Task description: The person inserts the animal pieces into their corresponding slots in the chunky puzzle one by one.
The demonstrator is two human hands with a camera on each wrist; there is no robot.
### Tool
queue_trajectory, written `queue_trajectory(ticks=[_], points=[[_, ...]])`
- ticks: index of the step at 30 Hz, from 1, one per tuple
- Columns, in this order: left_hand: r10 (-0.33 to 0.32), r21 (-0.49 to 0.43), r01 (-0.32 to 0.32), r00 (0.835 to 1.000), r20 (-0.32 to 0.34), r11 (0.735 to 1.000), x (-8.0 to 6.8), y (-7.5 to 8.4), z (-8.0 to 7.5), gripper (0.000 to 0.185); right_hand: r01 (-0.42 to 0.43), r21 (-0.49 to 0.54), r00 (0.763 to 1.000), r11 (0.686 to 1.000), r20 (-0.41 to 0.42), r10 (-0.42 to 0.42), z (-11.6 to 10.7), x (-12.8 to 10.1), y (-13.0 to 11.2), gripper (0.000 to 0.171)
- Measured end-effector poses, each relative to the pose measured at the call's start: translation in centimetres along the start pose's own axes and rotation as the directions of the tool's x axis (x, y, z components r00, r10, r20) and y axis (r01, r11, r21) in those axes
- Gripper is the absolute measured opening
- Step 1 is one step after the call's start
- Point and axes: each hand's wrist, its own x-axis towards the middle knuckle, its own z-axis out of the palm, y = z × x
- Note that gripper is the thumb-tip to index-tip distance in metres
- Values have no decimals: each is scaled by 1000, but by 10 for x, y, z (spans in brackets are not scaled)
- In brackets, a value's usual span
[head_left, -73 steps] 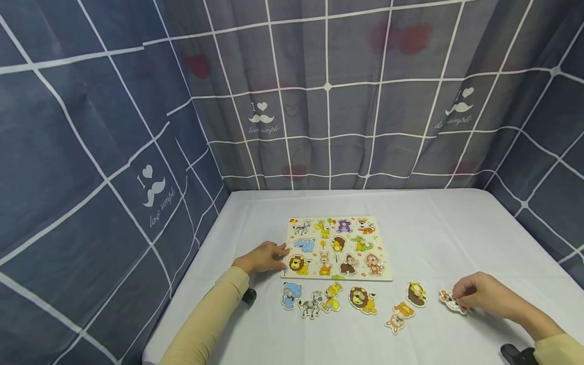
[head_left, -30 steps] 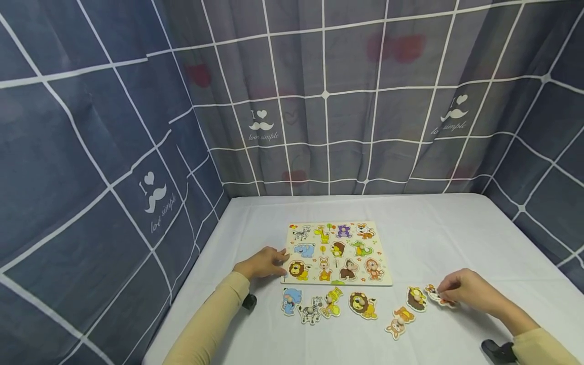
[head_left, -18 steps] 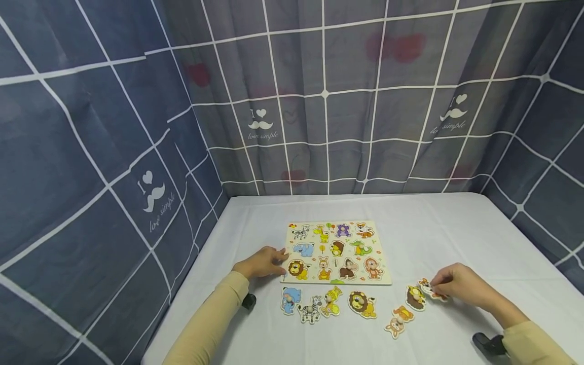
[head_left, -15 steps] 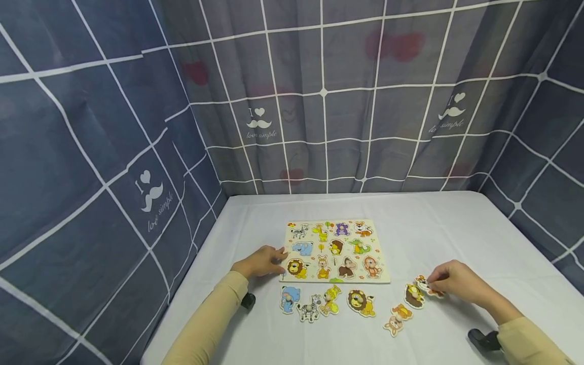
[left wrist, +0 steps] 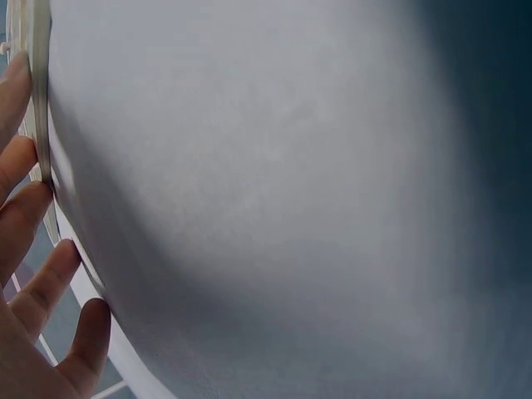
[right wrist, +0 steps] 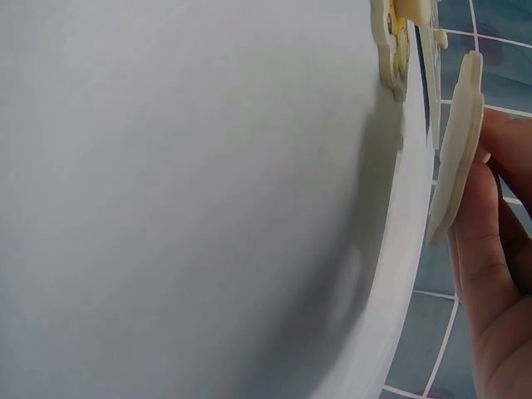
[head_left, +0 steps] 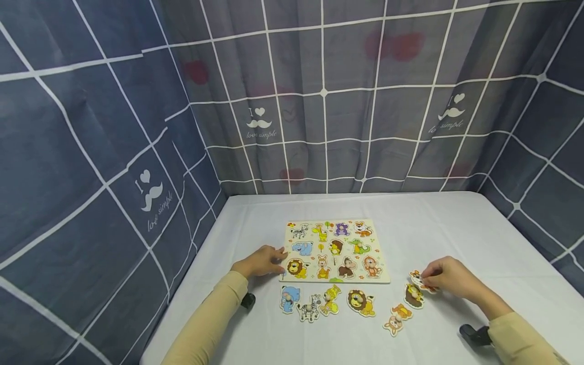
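The curtain (head_left: 356,114) bears three white prints (head_left: 152,196), each "I", a heart (head_left: 259,111), a moustache (head_left: 258,123) and "love simple", the right one partly unclear

High head view — wrist views near table (head_left: 424,228)

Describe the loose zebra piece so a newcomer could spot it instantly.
On the white table, find the rectangular animal puzzle board. Just off the left part of its near edge, the zebra piece lies between a blue elephant piece and a yellow piece. Its black-and-white stripes set it apart from both.
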Motion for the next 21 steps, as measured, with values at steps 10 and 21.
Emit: queue_trajectory(ticks=[10, 21], points=[[13, 16, -13, 1000, 0, 1000, 1, 0, -1, 61, -22, -10, 999, 1000, -50, 22, 1, 6, -5, 5], [3, -14, -3, 1000, 17, 1000, 0, -1, 0, 60, -32, 42, 998, 999, -51, 34, 3, 16, -10, 4]])
